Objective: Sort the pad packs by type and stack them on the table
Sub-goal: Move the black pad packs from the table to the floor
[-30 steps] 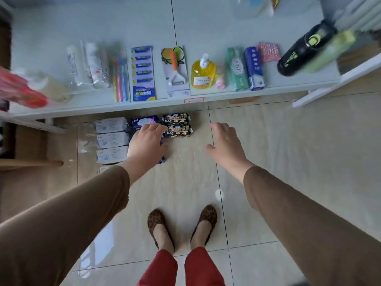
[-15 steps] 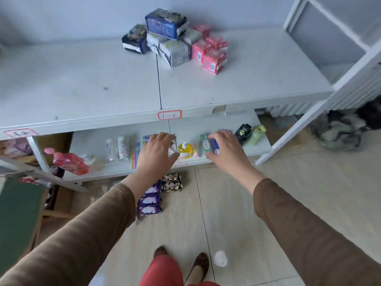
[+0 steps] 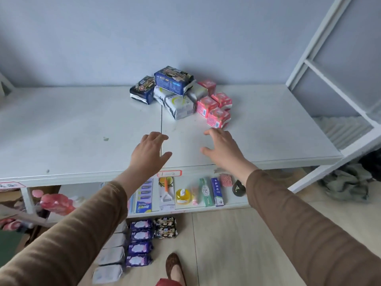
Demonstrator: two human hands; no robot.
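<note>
Single head-worn wide-angle view, facing forward and down, close over table (image 3: pixel 268 124)

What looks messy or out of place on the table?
The pad packs sit in one jumbled heap at the back of the table: a blue pack lies tilted on grey packs, pink packs scattered beside. Both hands, left and right, hold nothing.

- My table (image 3: pixel 82 129) looks smooth, matt white, with a few scuffs.
- The pad packs (image 3: pixel 179 96) wear shiny, crinkled plastic film.
- My sleeves (image 3: pixel 305 234) are soft, matt brown knit cloth.
- The floor (image 3: pixel 237 244) is glossy beige tile.
- The soap bottle (image 3: pixel 182 196) looks clear, glossy plastic.
</note>
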